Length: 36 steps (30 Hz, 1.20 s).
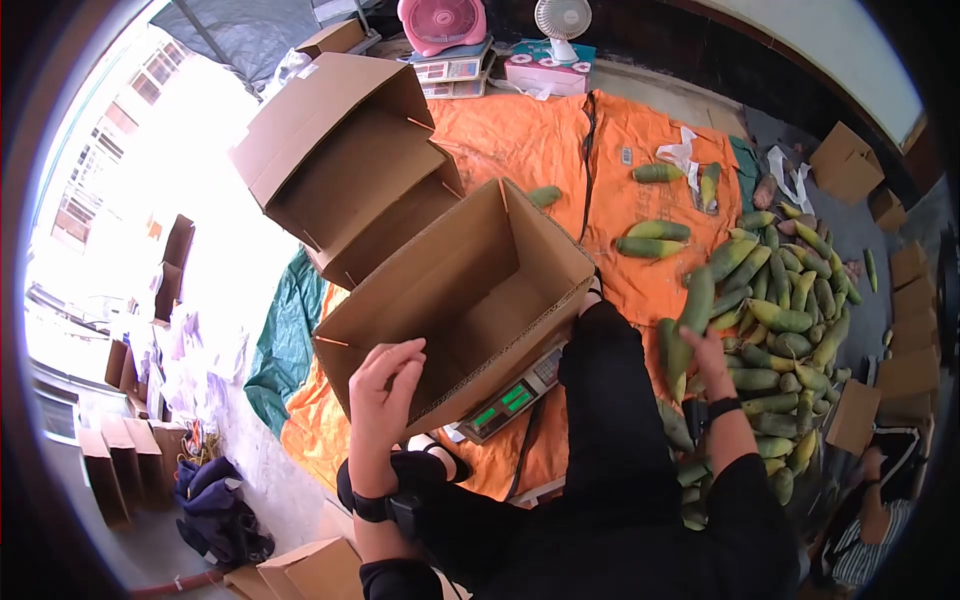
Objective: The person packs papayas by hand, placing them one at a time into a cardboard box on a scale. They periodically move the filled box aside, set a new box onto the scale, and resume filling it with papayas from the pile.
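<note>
My right hand [709, 358] is closed around a long green radish [699, 302], which hangs upright beside a large heap of radishes [786, 318]. Over the near left corner of a cardboard box [400, 310], my left hand [386, 385] is raised with loosely bent fingers apart and nothing in them. The box stands with its top open on a digital scale [510, 400], whose green display shows below the box's near side. Bare cardboard is visible inside the box.
An orange tarp [520, 135] covers the floor, with a few loose radishes [655, 232] on it. Another open box [340, 150] lies behind. Two fans [443, 22] stand at the back. A person in a striped garment [862, 550] is at the lower right.
</note>
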Motion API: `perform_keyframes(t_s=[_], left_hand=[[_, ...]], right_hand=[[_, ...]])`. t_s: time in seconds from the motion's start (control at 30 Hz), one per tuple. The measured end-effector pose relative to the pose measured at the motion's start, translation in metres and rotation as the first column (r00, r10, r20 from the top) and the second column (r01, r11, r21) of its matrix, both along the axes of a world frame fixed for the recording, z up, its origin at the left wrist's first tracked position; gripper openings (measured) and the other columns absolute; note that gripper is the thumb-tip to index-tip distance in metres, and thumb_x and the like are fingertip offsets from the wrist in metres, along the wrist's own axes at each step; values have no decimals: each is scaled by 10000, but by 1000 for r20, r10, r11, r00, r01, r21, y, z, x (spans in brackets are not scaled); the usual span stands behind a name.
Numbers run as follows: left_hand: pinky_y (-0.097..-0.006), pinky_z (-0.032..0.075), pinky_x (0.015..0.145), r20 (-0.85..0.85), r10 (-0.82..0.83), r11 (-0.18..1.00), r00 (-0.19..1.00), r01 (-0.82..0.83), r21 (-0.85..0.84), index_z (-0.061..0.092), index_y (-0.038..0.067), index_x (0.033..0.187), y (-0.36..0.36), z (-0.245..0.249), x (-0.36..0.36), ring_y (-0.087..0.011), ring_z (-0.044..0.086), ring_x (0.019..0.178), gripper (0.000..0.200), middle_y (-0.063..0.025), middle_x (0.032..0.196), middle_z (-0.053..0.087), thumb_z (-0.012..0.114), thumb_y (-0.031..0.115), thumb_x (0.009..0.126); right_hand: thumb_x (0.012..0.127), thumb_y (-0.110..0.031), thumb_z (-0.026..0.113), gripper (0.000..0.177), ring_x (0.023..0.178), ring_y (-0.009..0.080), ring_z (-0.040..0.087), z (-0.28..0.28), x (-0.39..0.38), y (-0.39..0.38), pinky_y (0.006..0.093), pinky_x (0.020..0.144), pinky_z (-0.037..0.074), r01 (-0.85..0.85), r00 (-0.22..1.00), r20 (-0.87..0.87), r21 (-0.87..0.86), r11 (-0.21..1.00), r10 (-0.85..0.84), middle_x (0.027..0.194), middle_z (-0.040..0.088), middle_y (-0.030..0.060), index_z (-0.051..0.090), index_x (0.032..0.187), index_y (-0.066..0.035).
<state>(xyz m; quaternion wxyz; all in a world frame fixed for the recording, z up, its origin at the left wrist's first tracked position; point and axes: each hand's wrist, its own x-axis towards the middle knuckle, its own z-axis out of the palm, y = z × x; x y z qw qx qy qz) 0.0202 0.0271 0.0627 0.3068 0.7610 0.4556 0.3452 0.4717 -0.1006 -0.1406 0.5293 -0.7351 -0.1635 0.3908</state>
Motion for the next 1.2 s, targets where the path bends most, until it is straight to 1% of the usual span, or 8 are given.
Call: perform_keyframes(t_s=[0.23,0.37,0.57,0.67,0.8,0.87,1.0,1.2], left_hand=[[-214,455,711,216,100,993,971,-111,38,651,0,1050,0,-4,-8,-104,584,801,186,-58,902,622,587,35,880],[-228,454,768,227,117,992,967,-126,25,638,4,1087,-3,3,-6,-128,592,872,221,-74,966,625,585,41,875],[-383,407,959,96,-23,984,995,6,180,551,1,1211,-8,11,0,-272,586,1012,470,-122,1032,630,598,295,847],[-460,380,990,-233,102,967,967,-42,251,616,-14,925,-10,7,-4,-290,596,794,176,-97,768,600,574,151,879],[-454,434,939,-70,117,942,991,-89,324,597,-7,779,-12,10,-18,-287,564,667,170,-90,675,551,550,107,896],[-371,492,766,-57,129,913,990,-97,396,592,-5,766,-14,12,-21,-241,539,600,197,-84,654,545,530,113,912],[-273,324,481,58,283,945,957,-288,152,546,-5,687,-10,12,-26,-125,446,500,288,-35,574,499,512,140,933],[-298,350,492,-255,252,966,934,-259,8,550,-13,676,14,-22,-20,-140,456,496,301,-73,547,505,514,157,922]], right_hand=[[852,-138,650,429,969,158,590,182,-48,98,307,829,478,-151,985,34,662,734,172,1092,606,44,502,1233,-9],[851,-151,660,388,989,177,591,231,-107,120,332,848,482,-231,934,14,786,574,356,1100,610,57,525,1189,-17],[821,-177,713,410,936,110,575,218,-217,131,273,759,483,-242,775,-224,759,605,591,1064,611,14,529,1171,-70],[855,-233,687,353,956,108,584,215,-255,130,279,775,494,-217,645,-408,713,667,646,1070,604,10,536,1137,-85],[885,-273,647,352,956,127,592,205,-268,138,294,783,504,-259,525,-513,664,702,679,1071,602,19,534,1158,-82],[910,-287,603,368,977,170,605,200,-268,134,321,788,515,-342,361,-569,656,672,739,1094,602,59,524,1176,-45],[949,-199,535,361,964,216,645,199,-257,113,298,759,537,-503,53,-605,671,544,795,1144,613,138,504,1213,44],[944,-170,541,281,816,112,638,209,-212,86,213,675,495,-716,316,-161,606,346,935,1018,666,84,567,1178,-17]])
